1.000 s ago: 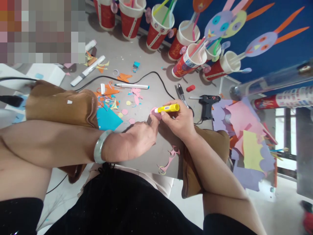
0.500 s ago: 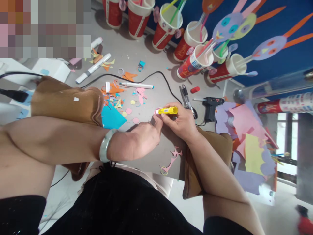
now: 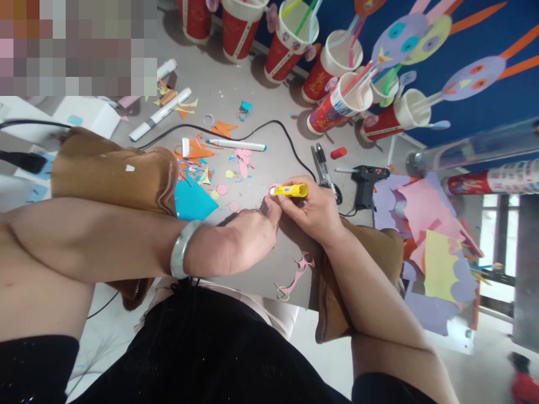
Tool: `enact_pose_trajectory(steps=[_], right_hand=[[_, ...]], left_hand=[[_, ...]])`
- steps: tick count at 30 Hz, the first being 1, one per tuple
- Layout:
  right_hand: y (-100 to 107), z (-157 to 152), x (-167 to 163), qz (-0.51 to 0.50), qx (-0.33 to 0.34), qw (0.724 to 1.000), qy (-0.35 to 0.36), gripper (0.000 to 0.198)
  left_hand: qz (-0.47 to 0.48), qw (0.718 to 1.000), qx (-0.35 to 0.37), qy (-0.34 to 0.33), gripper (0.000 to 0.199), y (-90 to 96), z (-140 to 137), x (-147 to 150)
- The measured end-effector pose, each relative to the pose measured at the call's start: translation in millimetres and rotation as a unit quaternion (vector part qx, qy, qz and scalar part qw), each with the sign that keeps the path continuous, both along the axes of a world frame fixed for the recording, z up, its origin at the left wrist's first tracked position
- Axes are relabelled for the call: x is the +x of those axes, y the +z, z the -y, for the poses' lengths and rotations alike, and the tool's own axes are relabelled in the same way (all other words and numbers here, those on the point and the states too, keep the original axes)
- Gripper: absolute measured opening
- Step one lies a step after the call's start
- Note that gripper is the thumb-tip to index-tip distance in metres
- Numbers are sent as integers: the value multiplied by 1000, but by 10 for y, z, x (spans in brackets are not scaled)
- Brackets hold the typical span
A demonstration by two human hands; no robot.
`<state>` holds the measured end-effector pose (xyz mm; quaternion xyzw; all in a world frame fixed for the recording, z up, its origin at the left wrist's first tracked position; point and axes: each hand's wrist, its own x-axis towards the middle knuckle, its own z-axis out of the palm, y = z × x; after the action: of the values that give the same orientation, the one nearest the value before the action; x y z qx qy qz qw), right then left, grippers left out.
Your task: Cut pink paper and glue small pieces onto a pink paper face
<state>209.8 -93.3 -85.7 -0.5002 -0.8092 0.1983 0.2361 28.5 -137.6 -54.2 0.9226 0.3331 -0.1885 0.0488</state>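
One smooth, cylindrical yellow tube (image 3: 295,191)

So the grey tabletop (image 3: 282,106) is properly messy. Red-and-white paper cups (image 3: 283,56) stand in a row along the back, upper middle to upper right. A black cable (image 3: 273,122) snakes across the middle, with a teal-tipped marker (image 3: 238,145) just below it and a fatter white marker (image 3: 160,114) upper left. Left of centre there's a heap of paper scraps (image 3: 193,150) (orange, pink, yellow, the lot) beside a blue sheet (image 3: 196,197). Right of centre: a red cap (image 3: 338,152) and a black glue gun (image 3: 366,185). Lower middle, a pink offcut (image 3: 298,276).
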Motion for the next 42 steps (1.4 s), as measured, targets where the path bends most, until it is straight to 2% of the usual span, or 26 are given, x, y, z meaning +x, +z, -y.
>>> enact_pose_trajectory(steps=[7,13,21,25,28,32,42], right_hand=[[9,-1,1,-6,-9,1000,8,14],[14,-5,-5,-4,-3,1000,-15,16],[24,-3,-3,-16,-12,1000,-12,16],[22,-1,-10,-17,-26,1000,-2,15],[21,3,-17,-14,-23,999,-20,18],[20,5,-19,-12,-31,999,-17,18],[30,5,-39,-21,-17,1000,-11,16]], left_hand=[[32,999,-9,12,59,-22,10,-12],[68,997,-9,42,60,-41,11,-9],[14,999,45,-10,59,-70,22,-17],[50,998,35,7,56,-55,27,-29],[50,998,27,9,58,-42,21,-26],[32,999,31,5,58,-39,15,-18],[59,996,64,14,59,-73,56,-36]])
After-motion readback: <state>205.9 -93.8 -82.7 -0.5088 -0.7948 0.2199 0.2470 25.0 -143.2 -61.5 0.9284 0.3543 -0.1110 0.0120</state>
